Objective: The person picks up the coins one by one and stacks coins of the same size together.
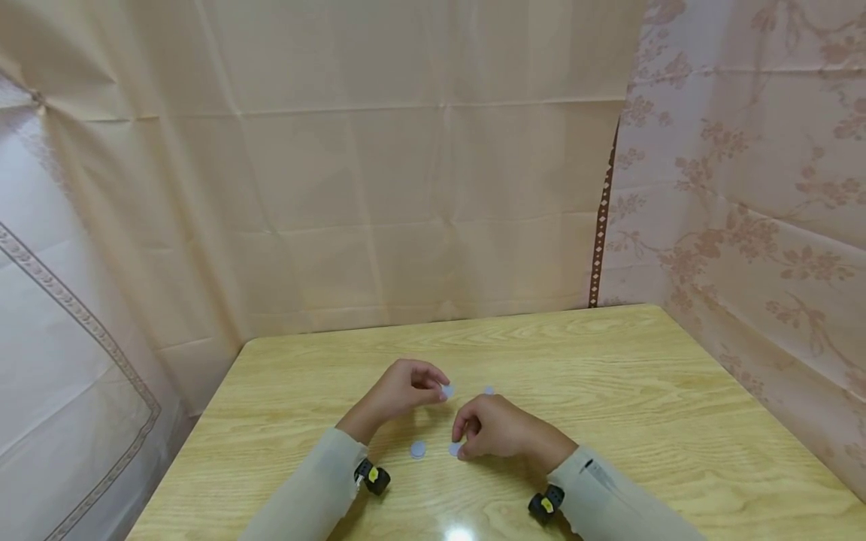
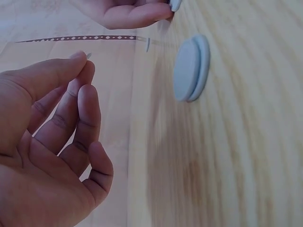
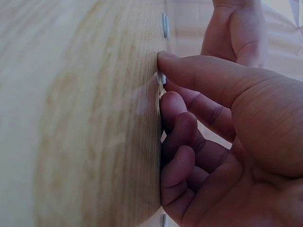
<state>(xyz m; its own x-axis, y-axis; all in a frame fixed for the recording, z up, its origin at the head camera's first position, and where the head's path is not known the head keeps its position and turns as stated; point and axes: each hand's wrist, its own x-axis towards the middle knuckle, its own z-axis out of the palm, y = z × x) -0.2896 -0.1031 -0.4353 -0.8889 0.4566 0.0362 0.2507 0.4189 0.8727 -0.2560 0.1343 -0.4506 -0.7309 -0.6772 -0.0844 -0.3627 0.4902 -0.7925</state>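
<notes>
On a wooden table [image 1: 609,391], near its front edge, a pale blue disc [image 1: 455,448] lies under the fingertips of the right hand [image 1: 497,428], whose thumb and curled fingers pinch it against the wood. Just to its left sits another disc [image 1: 418,449], untouched. The left hand [image 1: 402,391], raised slightly beyond them, pinches a third disc [image 1: 447,390] between thumb and forefinger. A fourth disc [image 1: 489,391] rests farther back, behind the right hand. Creased beige cloth [image 1: 406,165] hangs behind the table.
</notes>
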